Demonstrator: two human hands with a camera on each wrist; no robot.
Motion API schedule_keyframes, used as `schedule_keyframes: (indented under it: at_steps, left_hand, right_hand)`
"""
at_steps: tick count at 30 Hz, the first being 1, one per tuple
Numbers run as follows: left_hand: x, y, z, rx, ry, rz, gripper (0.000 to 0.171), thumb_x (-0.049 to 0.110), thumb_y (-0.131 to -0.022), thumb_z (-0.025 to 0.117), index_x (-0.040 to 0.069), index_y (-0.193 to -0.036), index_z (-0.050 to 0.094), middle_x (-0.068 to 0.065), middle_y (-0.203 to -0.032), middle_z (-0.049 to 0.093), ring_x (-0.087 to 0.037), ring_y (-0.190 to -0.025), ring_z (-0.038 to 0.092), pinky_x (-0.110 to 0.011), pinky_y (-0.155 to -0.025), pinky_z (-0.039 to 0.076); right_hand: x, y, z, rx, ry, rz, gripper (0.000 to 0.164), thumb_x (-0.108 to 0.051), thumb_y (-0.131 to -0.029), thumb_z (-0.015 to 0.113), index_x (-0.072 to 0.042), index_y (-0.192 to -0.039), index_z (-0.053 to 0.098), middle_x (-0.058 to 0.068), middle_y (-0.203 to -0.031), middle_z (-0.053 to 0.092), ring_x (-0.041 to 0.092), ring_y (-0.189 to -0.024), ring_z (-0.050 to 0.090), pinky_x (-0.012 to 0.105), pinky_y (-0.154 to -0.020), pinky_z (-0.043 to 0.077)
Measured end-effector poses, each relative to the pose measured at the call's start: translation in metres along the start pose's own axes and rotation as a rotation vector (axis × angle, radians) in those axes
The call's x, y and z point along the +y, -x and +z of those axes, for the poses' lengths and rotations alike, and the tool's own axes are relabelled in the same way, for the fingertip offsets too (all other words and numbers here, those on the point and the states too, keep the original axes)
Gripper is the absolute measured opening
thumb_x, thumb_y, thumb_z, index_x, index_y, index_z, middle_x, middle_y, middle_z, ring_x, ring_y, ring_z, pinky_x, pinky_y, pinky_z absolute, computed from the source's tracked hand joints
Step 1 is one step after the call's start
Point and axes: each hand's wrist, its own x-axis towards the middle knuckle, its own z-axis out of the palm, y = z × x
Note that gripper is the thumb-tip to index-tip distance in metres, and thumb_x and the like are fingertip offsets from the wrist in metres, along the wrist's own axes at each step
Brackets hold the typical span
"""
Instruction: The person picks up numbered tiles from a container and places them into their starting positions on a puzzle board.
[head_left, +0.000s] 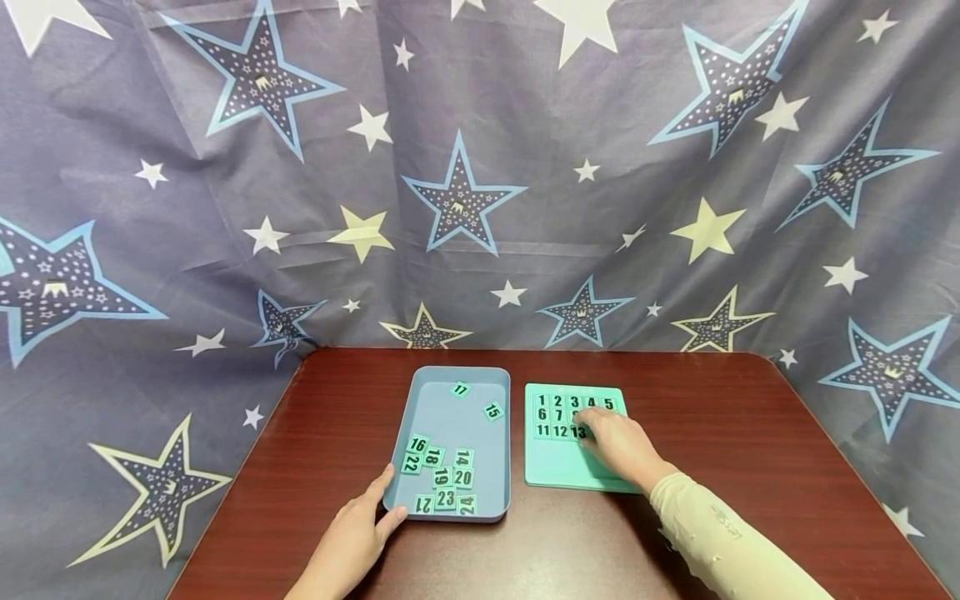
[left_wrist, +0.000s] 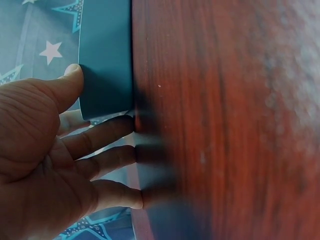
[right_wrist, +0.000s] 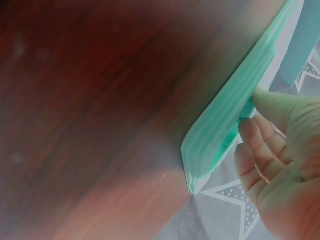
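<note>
A blue-grey tray holds several loose green number tiles, among them 17, 15, 16 and 20. At its near left corner is my left hand, thumb against the tray wall and the other fingers extended beside it. A green number board lies right of the tray, with tiles in rows from 1. My right hand is over the board, its fingertips pinching the number 13 tile at the end of the third row. In the right wrist view the hand partly hides the contact.
Both the tray and the board rest on a dark red wooden table. A grey star-patterned cloth hangs behind the table and along its sides.
</note>
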Motion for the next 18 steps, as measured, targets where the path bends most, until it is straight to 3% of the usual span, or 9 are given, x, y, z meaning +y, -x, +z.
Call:
schedule_keyframes:
  at_steps: [2,9,18]
  left_hand:
    - [0.000,0.000,0.000,-0.004,0.000,-0.004,0.068,0.033,-0.104,0.071,0.010,-0.163,0.045,-0.025,-0.150,0.062,-0.050,-0.133,0.062,-0.068,-0.106,0.050]
    - [0.003,0.000,-0.003,-0.004,-0.002,0.016,0.068,0.033,-0.104,0.071,0.009,-0.163,0.046,-0.026,-0.153,0.060,-0.052,-0.133,0.061,-0.068,-0.107,0.050]
    - [0.002,0.003,-0.002,0.003,0.001,0.008,0.068,0.031,-0.104,0.071,0.009,-0.164,0.045,-0.026,-0.153,0.060,-0.051,-0.134,0.061,-0.068,-0.108,0.049]
  right_hand:
    - [0.000,0.000,-0.002,-0.019,-0.019,0.021,0.033,-0.009,-0.085,0.088,-0.009,-0.116,0.076,0.010,-0.120,0.078,0.030,-0.115,0.075,0.050,-0.095,0.061]
    - [-0.003,-0.008,-0.013,-0.017,-0.166,0.086,0.031,-0.011,-0.090,0.086,-0.009,-0.119,0.074,0.008,-0.114,0.079,0.024,-0.093,0.078,0.047,-0.081,0.062]
    - [-0.017,-0.013,-0.019,0.037,-0.388,0.166,0.030,-0.010,-0.092,0.085,-0.004,-0.119,0.074,0.014,-0.114,0.079,0.025,-0.091,0.079,0.044,-0.082,0.062]
